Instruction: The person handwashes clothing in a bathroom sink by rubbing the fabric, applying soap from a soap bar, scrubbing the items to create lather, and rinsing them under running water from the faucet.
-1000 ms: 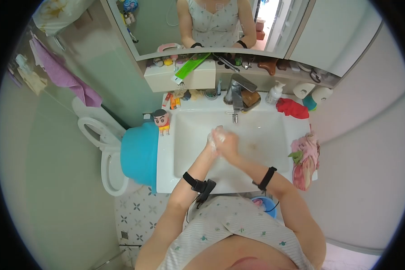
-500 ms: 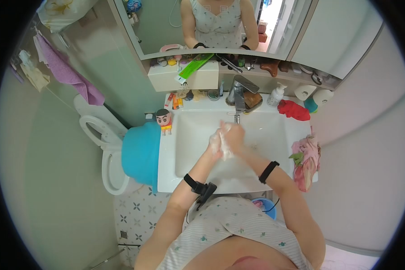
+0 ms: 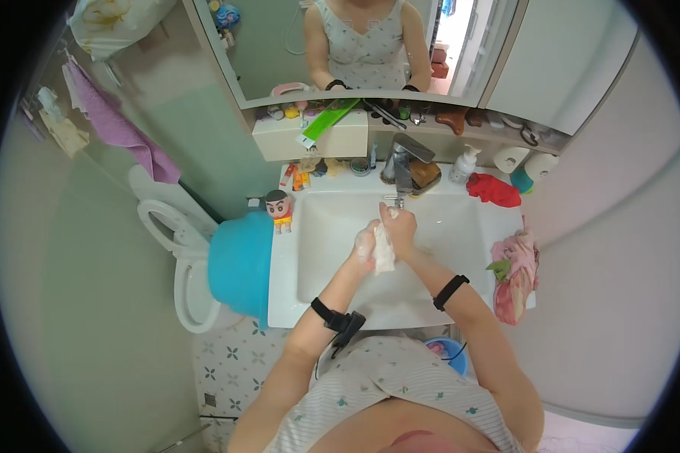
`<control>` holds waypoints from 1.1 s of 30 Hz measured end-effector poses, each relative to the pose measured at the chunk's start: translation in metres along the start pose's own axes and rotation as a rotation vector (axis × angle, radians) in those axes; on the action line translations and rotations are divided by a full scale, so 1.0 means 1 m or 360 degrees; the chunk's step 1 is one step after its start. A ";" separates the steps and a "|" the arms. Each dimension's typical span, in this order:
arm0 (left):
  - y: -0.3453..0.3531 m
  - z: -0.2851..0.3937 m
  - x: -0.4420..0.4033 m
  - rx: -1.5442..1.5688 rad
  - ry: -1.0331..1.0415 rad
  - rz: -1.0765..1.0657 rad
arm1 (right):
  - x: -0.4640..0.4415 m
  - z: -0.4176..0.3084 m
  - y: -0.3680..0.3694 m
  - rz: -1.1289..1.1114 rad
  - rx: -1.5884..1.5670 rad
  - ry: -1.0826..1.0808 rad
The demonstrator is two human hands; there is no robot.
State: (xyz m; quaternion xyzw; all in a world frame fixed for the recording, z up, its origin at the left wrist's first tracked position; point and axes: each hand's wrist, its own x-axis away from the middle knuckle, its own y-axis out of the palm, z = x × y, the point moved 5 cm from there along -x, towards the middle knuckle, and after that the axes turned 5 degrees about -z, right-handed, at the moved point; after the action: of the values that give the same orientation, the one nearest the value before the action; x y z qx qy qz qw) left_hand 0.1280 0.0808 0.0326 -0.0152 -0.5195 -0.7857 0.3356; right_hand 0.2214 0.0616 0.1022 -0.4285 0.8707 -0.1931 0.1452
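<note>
Over the white sink [image 3: 317, 257], a small wet white cloth [image 3: 384, 255] hangs between my two hands, just in front of the faucet [image 3: 403, 175]. My left hand [image 3: 366, 241], with what looks like soap suds on it, is closed on the cloth's left side. The fingers of my right hand [image 3: 400, 226] are wrapped round its upper part, and its lower end dangles loose. Part of the cloth is hidden inside the hands. Each wrist wears a black strap.
A red cloth [image 3: 493, 189] and a pump bottle [image 3: 465, 164] sit at the back right. Pink clothing [image 3: 515, 268] lies on the right rim. A toy figure [image 3: 279, 210] stands at the left, beside a blue basin [image 3: 240, 264]. A green packet [image 3: 329, 121] lies on the shelf.
My right hand has shifted slightly up and right from the left one. More of the white cloth now shows, hanging between the hands. The view has tilted a little.
</note>
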 end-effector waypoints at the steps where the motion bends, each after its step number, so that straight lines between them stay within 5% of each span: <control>1: -0.009 0.000 0.000 -0.0081 0.0108 0.0034 | 0.002 -0.003 0.002 0.0010 -0.0008 -0.0005; 4: 0.006 -0.002 -0.005 0.0245 0.0058 -0.0442 | 0.020 -0.015 0.008 0.0134 0.0258 -0.0434; 6: -0.001 -0.005 -0.003 0.0007 -0.0011 -0.0127 | 0.018 -0.017 0.014 0.0175 0.0317 -0.0582; 9: 0.000 0.002 -0.001 -0.0075 0.0132 0.0053 | -0.004 0.021 0.025 -0.0048 0.0052 0.0069; 12: 0.007 0.006 0.003 0.0055 0.0156 -0.0236 | 0.022 0.015 0.040 0.0171 0.0468 -0.0624; 14: -0.024 0.000 -0.006 -0.0238 0.0038 0.0071 | -0.009 0.016 0.014 -0.0074 0.0329 -0.0041; 16: -0.025 0.000 -0.016 -0.0099 0.0175 -0.0418 | 0.012 -0.008 0.023 -0.0121 -0.0153 -0.0189; 18: -0.019 -0.003 -0.028 0.0250 0.0001 -0.0884 | 0.041 -0.037 0.022 0.0308 0.0391 -0.0891; 19: -0.003 -0.004 -0.014 0.0115 -0.0012 -0.0421 | 0.034 -0.034 0.017 0.0304 0.0383 -0.0887; 21: -0.013 -0.004 -0.004 -0.0031 -0.0023 0.0053 | 0.008 -0.008 0.013 0.0043 0.0198 -0.0177; 22: -0.024 -0.001 -0.011 -0.0050 0.0072 0.0036 | 0.009 -0.003 0.017 -0.0035 0.0143 0.0063; 23: -0.029 -0.003 -0.021 -0.0043 0.0123 0.0017 | 0.022 -0.025 0.024 0.0118 0.0176 -0.0523; 25: -0.013 -0.002 -0.011 -0.0031 0.0134 -0.0110 | 0.047 -0.037 0.017 0.0236 0.0215 -0.1037; 28: -0.009 -0.006 -0.004 -0.0033 0.0008 -0.0004 | 0.017 -0.005 0.021 -0.0103 -0.0013 -0.0040; 30: -0.012 -0.009 -0.002 0.0258 0.0071 -0.0074 | 0.024 -0.015 0.031 0.0110 0.0377 -0.0629; 32: -0.007 -0.014 -0.003 0.0448 -0.0083 -0.0169 | 0.038 -0.004 0.030 -0.0003 0.0536 -0.0458; 33: -0.010 -0.012 -0.003 0.0076 -0.0083 -0.0028 | 0.019 0.014 0.023 -0.0153 0.0377 -0.0130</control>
State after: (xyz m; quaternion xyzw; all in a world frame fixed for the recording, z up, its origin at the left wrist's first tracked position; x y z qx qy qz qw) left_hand 0.1287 0.0751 0.0180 -0.0229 -0.5467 -0.7754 0.3153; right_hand 0.2000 0.0565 0.0770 -0.4571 0.8136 -0.2836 0.2206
